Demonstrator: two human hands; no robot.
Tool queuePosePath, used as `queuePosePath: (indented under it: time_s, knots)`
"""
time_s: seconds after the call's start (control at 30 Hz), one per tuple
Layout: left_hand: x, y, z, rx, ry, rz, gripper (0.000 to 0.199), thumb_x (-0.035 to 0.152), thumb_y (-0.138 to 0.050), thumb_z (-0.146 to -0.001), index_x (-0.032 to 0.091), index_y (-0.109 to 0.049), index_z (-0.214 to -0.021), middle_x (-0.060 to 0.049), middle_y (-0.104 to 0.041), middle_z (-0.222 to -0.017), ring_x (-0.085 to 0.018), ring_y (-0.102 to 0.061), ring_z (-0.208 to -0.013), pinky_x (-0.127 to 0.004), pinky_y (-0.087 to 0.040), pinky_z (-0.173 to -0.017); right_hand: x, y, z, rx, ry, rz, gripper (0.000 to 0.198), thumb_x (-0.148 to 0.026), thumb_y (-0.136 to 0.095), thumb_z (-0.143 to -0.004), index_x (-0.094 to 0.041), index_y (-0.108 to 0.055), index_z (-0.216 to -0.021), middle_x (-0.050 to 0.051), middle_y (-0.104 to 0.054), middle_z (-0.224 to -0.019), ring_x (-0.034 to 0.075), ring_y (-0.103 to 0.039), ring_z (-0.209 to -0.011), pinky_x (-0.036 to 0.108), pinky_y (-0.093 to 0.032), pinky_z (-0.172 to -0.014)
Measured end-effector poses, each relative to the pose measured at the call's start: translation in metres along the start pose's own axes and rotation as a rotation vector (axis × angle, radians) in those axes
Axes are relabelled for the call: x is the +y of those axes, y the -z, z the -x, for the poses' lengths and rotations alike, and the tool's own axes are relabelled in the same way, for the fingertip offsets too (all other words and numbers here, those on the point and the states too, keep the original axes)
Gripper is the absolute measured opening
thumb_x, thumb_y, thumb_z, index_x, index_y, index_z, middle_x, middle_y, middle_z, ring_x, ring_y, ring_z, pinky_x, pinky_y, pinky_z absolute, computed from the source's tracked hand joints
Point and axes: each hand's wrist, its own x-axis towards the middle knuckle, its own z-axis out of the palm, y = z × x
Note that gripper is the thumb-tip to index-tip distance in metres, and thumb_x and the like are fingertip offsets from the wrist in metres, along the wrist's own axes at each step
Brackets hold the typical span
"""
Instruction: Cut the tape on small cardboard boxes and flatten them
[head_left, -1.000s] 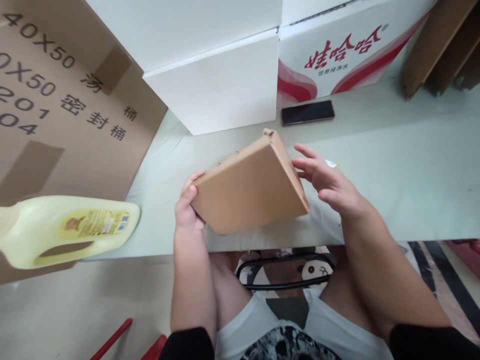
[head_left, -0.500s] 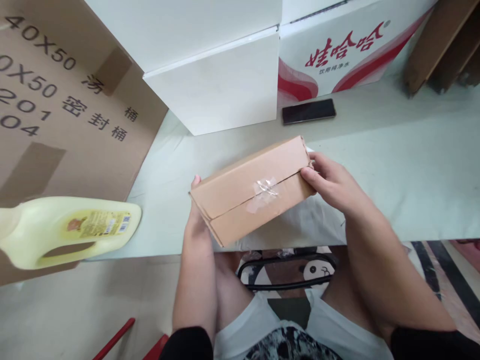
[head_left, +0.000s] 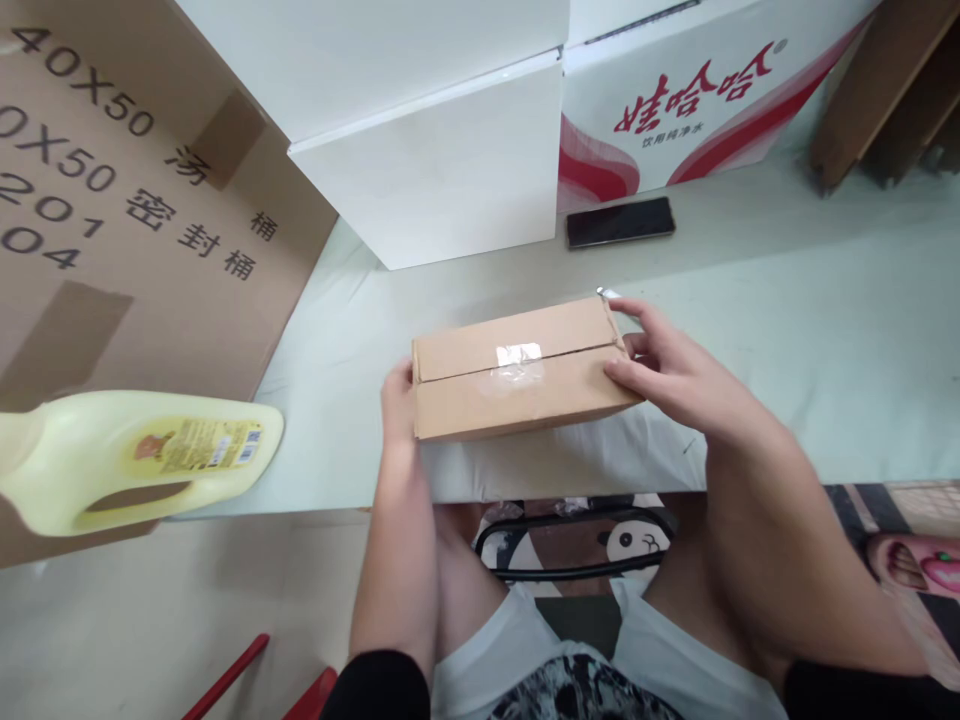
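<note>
Between my two hands is a small brown cardboard box (head_left: 457, 400), its long seam facing up and a patch of clear tape (head_left: 517, 366) across the middle of that seam. My left hand (head_left: 399, 400) grips the box's left end, with most of its fingers hidden behind the cardboard. At the right end my right hand (head_left: 667, 365) is closed on the box, thumb on the top face and fingers round the far corner. Something small and shiny (head_left: 606, 293) shows at the far right corner; I cannot make out what it is.
A black phone (head_left: 621, 223) lies beyond the box, before a white and red carton (head_left: 675, 120) and a white box (head_left: 442, 170). At left stand a large printed carton (head_left: 247, 180) and a pale yellow jug (head_left: 90, 430). The table's front edge (head_left: 300, 512) runs below.
The box has turned and levelled: its left end has swung away from me and slightly right, my left hand moving with it. The right end is slightly lower in view.
</note>
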Motion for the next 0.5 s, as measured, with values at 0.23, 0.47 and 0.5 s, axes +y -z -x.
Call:
queuePosePath:
  time_s: [0.23,0.47,0.5]
  knots:
    - [0.018,0.021,0.019,-0.228,-0.548,-0.003,0.047,0.067,-0.071,-0.082,0.028,-0.074,-0.108,-0.009,-0.064,-0.143,-0.033,-0.052,-0.145,-0.051,-0.045,-0.117,0.009,-0.002,-0.006,0.019,0.02,-0.096,0.064,-0.059,-0.062,-0.086,-0.019,-0.054,-0.135,-0.004,-0.056,-0.07,0.014,-0.055,-0.059,0.028,-0.043,-0.055]
    - [0.017,0.018,0.02,-0.385,-0.644,-0.172,0.038,0.056,-0.068,-0.09,0.028,-0.076,-0.113,-0.009,-0.06,-0.148,-0.036,-0.042,-0.151,-0.064,-0.033,-0.124,0.06,0.007,-0.025,0.512,-0.141,0.537,0.027,-0.028,-0.06,-0.084,-0.02,-0.072,-0.106,0.01,-0.072,-0.097,0.025,-0.066,-0.087,0.042,-0.051,-0.084]
    - [0.017,0.019,0.019,-0.387,-0.648,-0.165,0.037,0.056,-0.068,-0.09,0.029,-0.076,-0.113,-0.009,-0.059,-0.148,-0.036,-0.042,-0.151,-0.064,-0.033,-0.124,0.066,0.007,-0.027,0.497,-0.153,0.618,0.031,-0.027,-0.059,-0.083,-0.019,-0.072,-0.11,0.013,-0.072,-0.106,0.029,-0.066,-0.095,0.045,-0.051,-0.088]
